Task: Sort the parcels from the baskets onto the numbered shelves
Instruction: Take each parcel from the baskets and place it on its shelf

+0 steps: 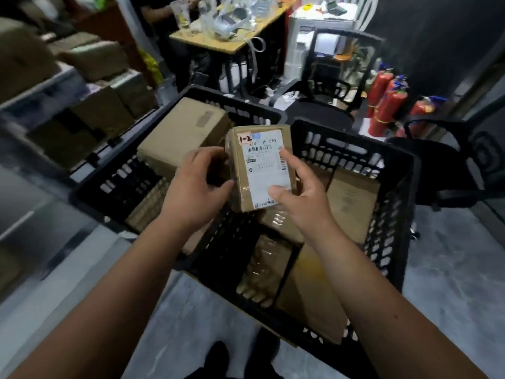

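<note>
A small cardboard parcel [259, 160] with a white label and a tag marked "1-2" is held up above two black plastic baskets. My left hand [195, 192] grips its left edge. My right hand [297, 192] holds its right side, thumb on the label. The right basket [393, 214] holds several flat brown parcels [352, 203]. The left basket [114, 187] holds a large cardboard box [180, 135].
Shelves [54, 86] with brown boxes run along the left. Behind the baskets stand a cluttered wooden table [232, 36], black chairs [341, 75] and red fire extinguishers [385, 105]. A grey floor [451, 269] lies on the right. A person sits at the table.
</note>
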Motion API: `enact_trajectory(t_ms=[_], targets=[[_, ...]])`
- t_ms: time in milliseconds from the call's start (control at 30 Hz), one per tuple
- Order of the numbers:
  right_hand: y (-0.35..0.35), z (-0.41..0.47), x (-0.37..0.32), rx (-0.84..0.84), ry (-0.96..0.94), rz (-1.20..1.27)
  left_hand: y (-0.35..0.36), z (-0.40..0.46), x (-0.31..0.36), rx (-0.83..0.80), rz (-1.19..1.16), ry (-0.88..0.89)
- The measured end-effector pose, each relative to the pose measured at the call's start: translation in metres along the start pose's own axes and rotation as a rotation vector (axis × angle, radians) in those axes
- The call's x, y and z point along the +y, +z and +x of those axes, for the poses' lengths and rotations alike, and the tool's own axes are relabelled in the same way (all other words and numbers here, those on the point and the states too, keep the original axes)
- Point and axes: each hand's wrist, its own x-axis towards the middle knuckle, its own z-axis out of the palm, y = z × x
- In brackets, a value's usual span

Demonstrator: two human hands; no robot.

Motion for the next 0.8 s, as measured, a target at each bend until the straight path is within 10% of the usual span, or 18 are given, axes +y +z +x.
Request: enact_trajectory(t_ms=[400,800], targets=[[0.176,-0.032,-0.018,-0.658,0.039,0.022,-0.123,-0.155,-0.079,0.345,0.161,-0.521],[0.328,-0.26,-0.008,-1.038,-0.044,-0.075,-0.212,-0.438,-0.111,0.635,0.28,-0.966]])
